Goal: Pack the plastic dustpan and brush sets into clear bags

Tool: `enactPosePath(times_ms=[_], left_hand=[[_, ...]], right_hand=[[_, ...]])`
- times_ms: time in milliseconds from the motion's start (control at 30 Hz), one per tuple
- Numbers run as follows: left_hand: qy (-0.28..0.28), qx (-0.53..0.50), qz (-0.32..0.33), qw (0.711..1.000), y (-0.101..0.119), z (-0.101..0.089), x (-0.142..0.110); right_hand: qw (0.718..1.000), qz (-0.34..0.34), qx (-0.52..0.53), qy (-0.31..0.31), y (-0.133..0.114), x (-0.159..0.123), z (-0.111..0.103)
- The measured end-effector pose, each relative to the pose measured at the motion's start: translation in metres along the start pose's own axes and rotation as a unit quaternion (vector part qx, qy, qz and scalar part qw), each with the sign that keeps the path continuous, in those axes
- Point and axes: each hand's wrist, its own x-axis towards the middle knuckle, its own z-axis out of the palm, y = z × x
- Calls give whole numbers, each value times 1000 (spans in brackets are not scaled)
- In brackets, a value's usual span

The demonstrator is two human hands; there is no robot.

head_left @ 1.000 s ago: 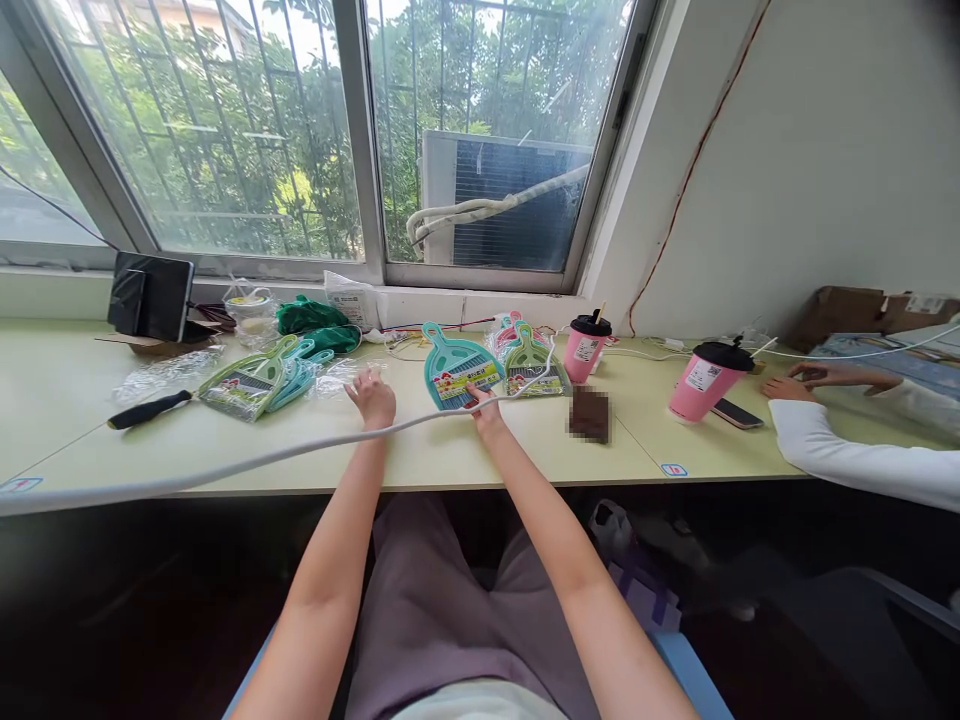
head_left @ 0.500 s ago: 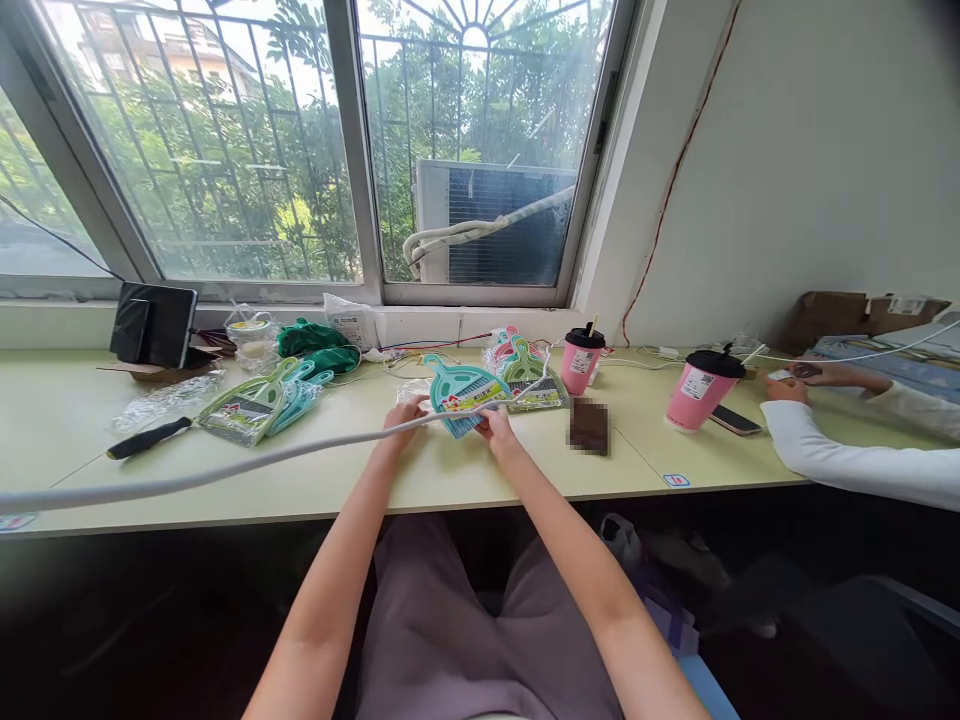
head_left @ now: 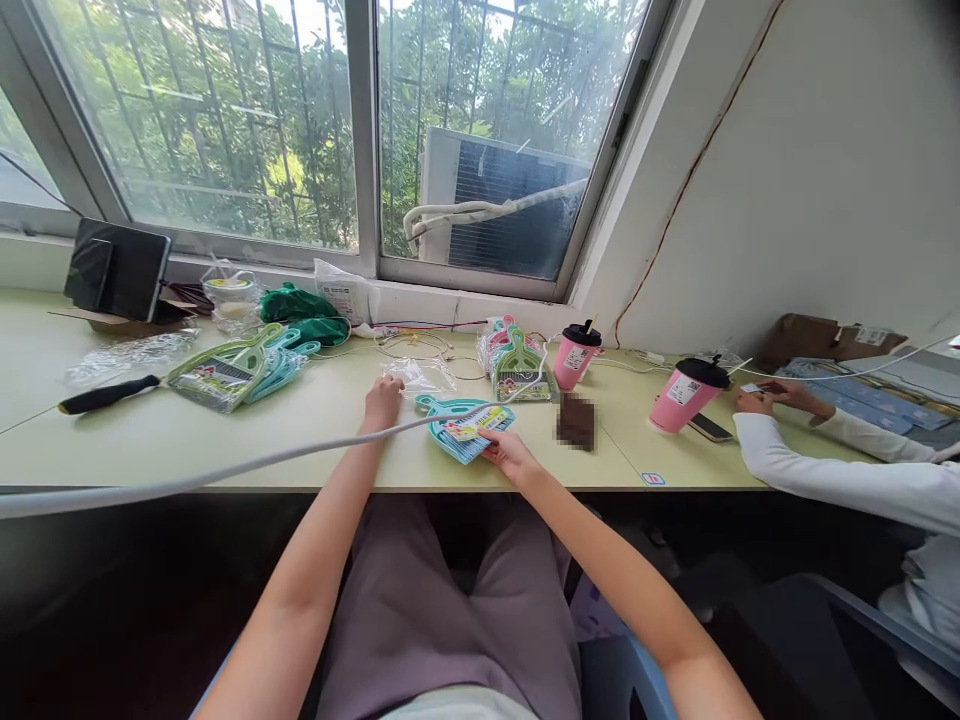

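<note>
Pale yellow counter (head_left: pixel 412 470) below a window (head_left: pixel 285 150): near its front edge, the right hand (head_left: pixel 512 457) has its grip closed on a turquoise dustpan-and-brush set (head_left: pixel 466 434). The left hand (head_left: pixel 382 404) rests beside clear plastic wrapping (head_left: pixel 421 376); whether its grip holds any, I cannot tell.

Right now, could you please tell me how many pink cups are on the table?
2: one cup stands beyond and right of the right hand; the other cup stands farther right, beside the phone.
</note>
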Motion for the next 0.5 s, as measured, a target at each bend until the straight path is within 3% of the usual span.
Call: enactPosePath(times_ms=[267,500], left_hand=[[56,0,24,998,4,-5,2],[142,-147,34,978,28,-30,-13]], right_hand=[[999,-12,37,12,4,7,24],[995,-52,89,11,9,9,42]])
